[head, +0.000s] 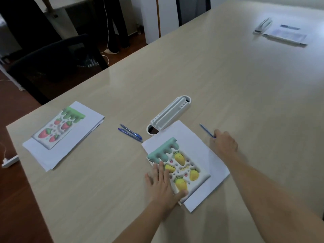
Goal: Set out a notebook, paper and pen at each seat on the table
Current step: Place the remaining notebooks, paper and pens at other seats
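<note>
A notebook with yellow strawberries (182,165) lies on white paper (185,137) near the table's front. My left hand (163,185) rests flat on the notebook's left edge, fingers spread. My right hand (223,143) is closed on the end of a blue pen (206,129) lying just right of the paper. Two more blue pens (130,133) lie left of that paper. At the left, a red-strawberry notebook (58,127) sits on another sheaf of paper (57,149).
A white pen holder (169,114) lies on its side against the paper's far corner. At the far right are another paper set (287,35), a pen (290,27) and a white holder (263,26). A black chair (54,65) stands beyond the left edge.
</note>
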`<state>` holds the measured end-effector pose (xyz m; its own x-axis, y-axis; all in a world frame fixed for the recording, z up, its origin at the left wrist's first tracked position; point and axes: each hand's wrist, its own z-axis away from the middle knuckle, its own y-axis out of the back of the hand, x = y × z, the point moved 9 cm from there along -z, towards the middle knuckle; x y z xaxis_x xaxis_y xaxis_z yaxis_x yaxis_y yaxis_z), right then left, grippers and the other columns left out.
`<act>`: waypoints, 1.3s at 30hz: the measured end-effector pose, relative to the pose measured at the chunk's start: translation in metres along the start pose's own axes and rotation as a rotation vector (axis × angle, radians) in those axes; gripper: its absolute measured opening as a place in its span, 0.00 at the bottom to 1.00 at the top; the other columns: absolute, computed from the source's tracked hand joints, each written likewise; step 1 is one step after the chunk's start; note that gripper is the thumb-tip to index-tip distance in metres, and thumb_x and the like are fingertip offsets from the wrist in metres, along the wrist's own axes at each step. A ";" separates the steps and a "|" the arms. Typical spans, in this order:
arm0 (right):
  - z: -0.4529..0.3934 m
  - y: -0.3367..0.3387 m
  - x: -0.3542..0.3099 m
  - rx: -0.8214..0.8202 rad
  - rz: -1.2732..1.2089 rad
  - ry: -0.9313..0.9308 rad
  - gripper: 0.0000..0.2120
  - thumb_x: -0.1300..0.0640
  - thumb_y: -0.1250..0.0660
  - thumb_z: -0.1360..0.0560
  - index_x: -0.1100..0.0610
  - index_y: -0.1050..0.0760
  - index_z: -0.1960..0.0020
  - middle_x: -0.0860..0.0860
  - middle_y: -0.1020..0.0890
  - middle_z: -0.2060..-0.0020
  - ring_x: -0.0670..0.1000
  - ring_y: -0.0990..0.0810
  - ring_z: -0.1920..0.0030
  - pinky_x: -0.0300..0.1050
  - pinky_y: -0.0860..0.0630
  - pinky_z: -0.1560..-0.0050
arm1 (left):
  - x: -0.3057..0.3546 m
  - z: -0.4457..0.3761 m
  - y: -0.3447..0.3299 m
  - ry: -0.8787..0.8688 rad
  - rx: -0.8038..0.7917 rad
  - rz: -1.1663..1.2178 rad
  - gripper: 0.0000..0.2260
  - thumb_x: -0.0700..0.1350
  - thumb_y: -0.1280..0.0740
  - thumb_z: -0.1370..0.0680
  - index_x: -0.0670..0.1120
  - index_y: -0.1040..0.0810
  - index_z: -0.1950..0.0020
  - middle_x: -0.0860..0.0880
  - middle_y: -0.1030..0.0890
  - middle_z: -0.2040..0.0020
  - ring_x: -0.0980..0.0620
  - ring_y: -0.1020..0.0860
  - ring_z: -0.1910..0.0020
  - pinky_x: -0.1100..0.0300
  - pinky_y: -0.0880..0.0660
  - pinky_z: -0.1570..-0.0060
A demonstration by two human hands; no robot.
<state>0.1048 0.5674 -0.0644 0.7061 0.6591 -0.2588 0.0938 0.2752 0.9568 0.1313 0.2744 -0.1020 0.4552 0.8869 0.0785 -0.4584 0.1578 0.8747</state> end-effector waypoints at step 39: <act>0.114 -0.087 -0.316 -0.276 0.126 0.259 0.17 0.58 0.38 0.25 0.54 0.31 0.37 0.59 0.30 0.42 0.61 0.26 0.44 0.52 0.27 0.45 | -0.412 -0.034 0.136 0.228 0.272 0.314 0.30 0.56 0.47 0.19 0.46 0.53 0.21 0.42 0.60 0.21 0.43 0.61 0.22 0.38 0.54 0.27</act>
<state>-0.0465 0.2552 -0.0504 0.4961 0.8449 -0.2000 -0.1998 0.3353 0.9207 -0.1444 -0.0547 -0.0320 0.1338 0.9509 0.2789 -0.3164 -0.2258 0.9214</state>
